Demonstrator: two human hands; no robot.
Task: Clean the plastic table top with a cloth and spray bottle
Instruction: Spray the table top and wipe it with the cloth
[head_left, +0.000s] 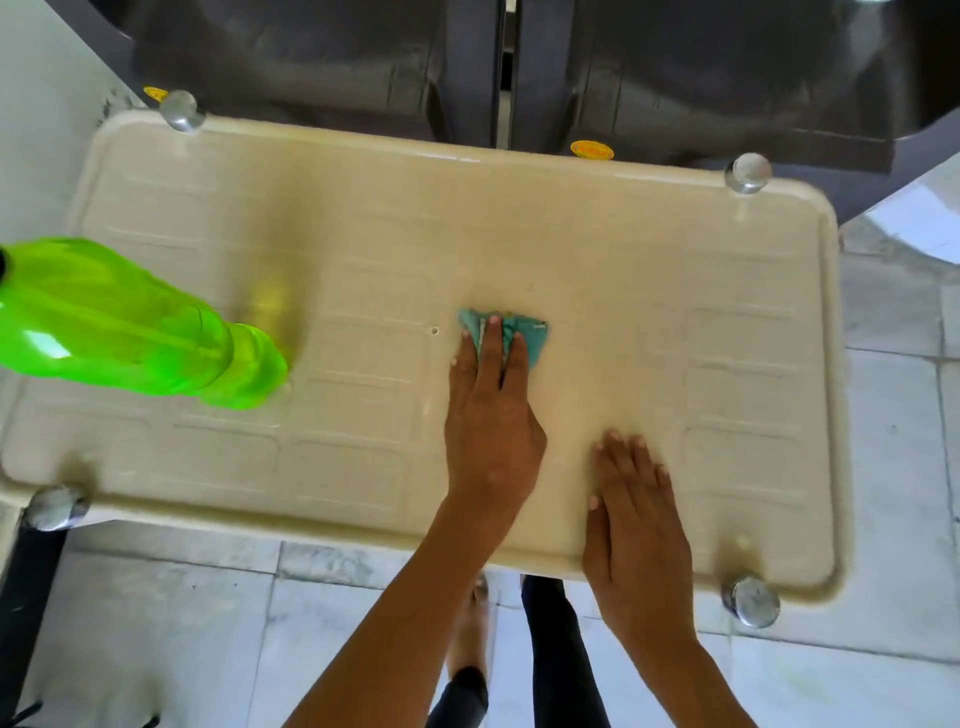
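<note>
Left hand, fingers straight, presses the teal cloth flat near the centre of the beige plastic table top, apparently mid-wipe. Right hand lies flat, fingers extended, by the near edge (prob. steadying the table). The green spray bottle stands at far left, w/in reach, clear of the wiping.

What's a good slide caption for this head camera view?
Left hand presses a teal cloth on the cream plastic table top; right hand rests flat nearby, green bottle at left.
</note>
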